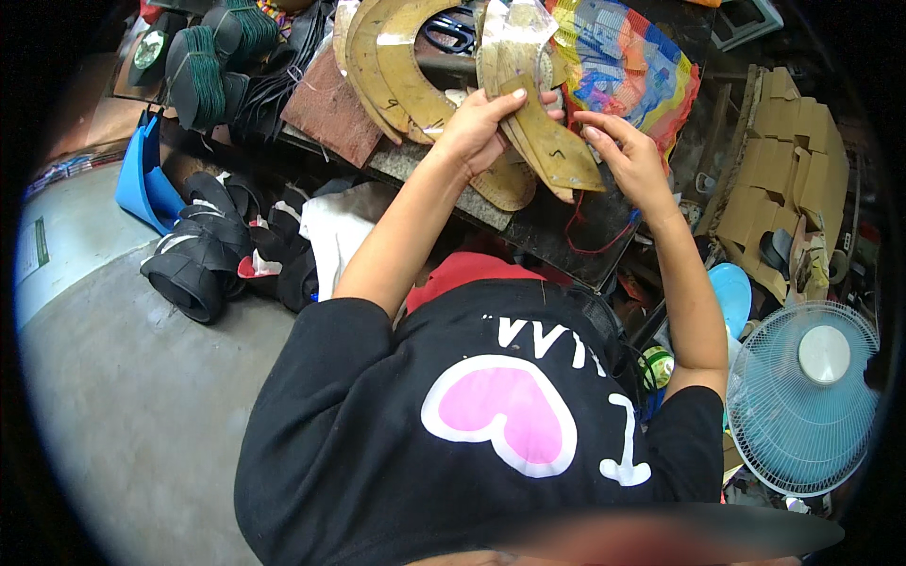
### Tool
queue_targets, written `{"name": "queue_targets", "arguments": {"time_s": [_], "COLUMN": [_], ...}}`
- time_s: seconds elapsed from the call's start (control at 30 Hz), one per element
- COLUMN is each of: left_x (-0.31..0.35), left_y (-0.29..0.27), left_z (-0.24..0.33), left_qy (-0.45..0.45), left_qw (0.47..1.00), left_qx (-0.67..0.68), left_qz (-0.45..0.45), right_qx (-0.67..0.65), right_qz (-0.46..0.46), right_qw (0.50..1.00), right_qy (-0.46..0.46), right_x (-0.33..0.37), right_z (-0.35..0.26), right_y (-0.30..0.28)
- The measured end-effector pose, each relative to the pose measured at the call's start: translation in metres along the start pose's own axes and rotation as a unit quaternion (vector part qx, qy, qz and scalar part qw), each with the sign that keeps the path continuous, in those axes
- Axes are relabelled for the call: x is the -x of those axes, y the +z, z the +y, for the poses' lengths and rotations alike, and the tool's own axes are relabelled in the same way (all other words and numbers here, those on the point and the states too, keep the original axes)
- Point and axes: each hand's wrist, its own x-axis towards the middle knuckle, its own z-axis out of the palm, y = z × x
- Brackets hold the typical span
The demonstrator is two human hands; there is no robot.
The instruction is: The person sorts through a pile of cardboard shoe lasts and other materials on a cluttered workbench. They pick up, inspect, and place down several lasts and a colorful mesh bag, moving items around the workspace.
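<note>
My left hand (477, 127) grips a bundle of curved tan cardboard pattern pieces (547, 141) above a dark worktable (557, 236). My right hand (628, 156) touches the right edge of the same bundle with its fingertips, thumb and fingers pinched on the lowest piece. More curved tan pattern pieces (387, 66) lie fanned out on the table to the left of my left hand. My black shirt with a pink heart fills the lower middle of the view.
A brown leather sheet (330, 108) and scissors (451, 30) lie on the table, with a colourful woven bag (623, 61) behind. Black rubber strips (203, 259) and a blue dustpan (142, 174) sit on the concrete floor at left. Cardboard (783, 160) and a blue fan (802, 396) stand at right.
</note>
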Motion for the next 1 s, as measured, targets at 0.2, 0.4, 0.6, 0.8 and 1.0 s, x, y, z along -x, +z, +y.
{"name": "queue_targets", "arguments": {"time_s": [0.2,0.4,0.6,0.8,1.0], "left_x": [-0.002,0.001,0.003,0.005,0.0], "left_y": [0.0,-0.004,-0.007,-0.014,-0.016], "left_z": [0.0,0.007,0.011,0.004,-0.005], "left_qy": [0.041,0.041,0.066,0.079,0.095], "left_qw": [0.999,0.999,0.997,0.995,0.991], "left_qx": [-0.016,0.026,-0.043,-0.059,-0.053], "left_qz": [0.022,-0.001,0.009,0.034,0.072], "right_qx": [-0.033,-0.106,-0.078,0.171,0.293], "right_qz": [-0.054,0.049,0.05,0.07,0.136], "right_qw": [0.995,0.99,0.985,0.967,0.945], "right_qy": [0.073,0.079,0.143,0.172,-0.052], "right_x": [-0.003,-0.017,-0.037,-0.029,-0.03], "right_z": [0.0,0.014,0.081,0.105,0.051], "right_y": [0.014,0.0,-0.015,-0.016,-0.023]}}
